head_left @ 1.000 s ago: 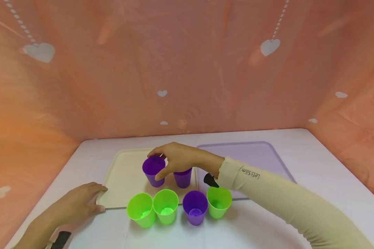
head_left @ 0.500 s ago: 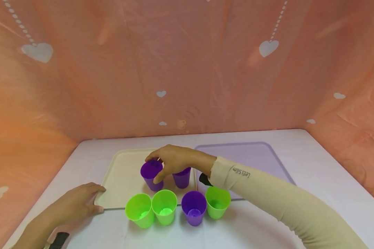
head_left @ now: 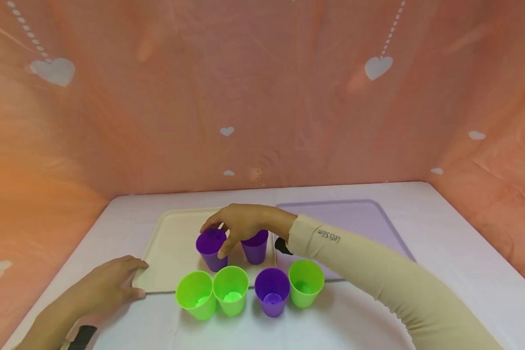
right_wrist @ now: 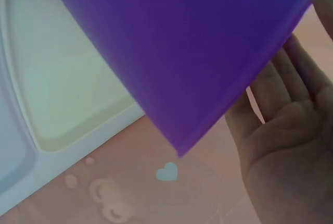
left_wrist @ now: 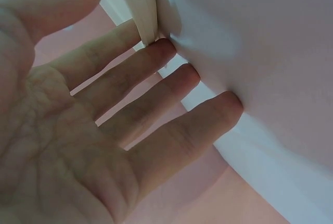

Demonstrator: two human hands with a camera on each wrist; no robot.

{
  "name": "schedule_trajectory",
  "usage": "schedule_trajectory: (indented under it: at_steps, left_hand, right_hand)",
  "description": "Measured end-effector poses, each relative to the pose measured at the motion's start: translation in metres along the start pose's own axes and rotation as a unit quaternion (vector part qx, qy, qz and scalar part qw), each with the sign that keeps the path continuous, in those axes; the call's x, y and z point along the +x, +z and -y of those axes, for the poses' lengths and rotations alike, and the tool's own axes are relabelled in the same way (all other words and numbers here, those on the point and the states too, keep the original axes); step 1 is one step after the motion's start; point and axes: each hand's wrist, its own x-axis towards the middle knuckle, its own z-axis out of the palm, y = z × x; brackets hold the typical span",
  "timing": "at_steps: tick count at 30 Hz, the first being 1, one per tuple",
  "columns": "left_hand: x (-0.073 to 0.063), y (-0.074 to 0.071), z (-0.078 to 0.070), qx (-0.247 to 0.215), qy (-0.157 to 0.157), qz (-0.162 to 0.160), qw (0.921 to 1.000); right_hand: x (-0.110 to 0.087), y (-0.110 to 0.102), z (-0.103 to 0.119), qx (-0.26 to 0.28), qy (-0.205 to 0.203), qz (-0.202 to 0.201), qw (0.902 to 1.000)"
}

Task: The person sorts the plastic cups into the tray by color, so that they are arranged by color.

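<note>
The leftmost purple cup (head_left: 211, 252) is gripped by the right hand (head_left: 238, 223) inside the near edge of a cream tray (head_left: 170, 250), whose near-left corner is touched by the left hand (head_left: 107, 287), fingers extended; placement seems in hand, with a steady release called for next.

Peach-orange fabric (head_left: 262, 102) hangs as the far wall, lightly creased, and similar cloth makes the left wall (head_left: 35, 146) and the right wall (head_left: 503, 97). Two large pale hearts (head_left: 378, 67) on dotted strings (head_left: 391, 31) show high up at left and right, with smaller hearts (head_left: 227, 131) lower down. A bright orange glow warms the left side. The white-covered bench (head_left: 332, 316) reaches back to the far fabric
</note>
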Motion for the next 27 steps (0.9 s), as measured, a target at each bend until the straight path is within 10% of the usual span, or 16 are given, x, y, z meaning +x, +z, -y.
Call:
schedule_trajectory:
  at_steps: [27]
  left_hand:
    - [0.013, 0.007, 0.000, -0.007, 0.021, 0.017, 0.9996]
  right_hand:
    - [-0.002, 0.009, -0.003, -0.047, 0.042, -0.055, 0.9965]
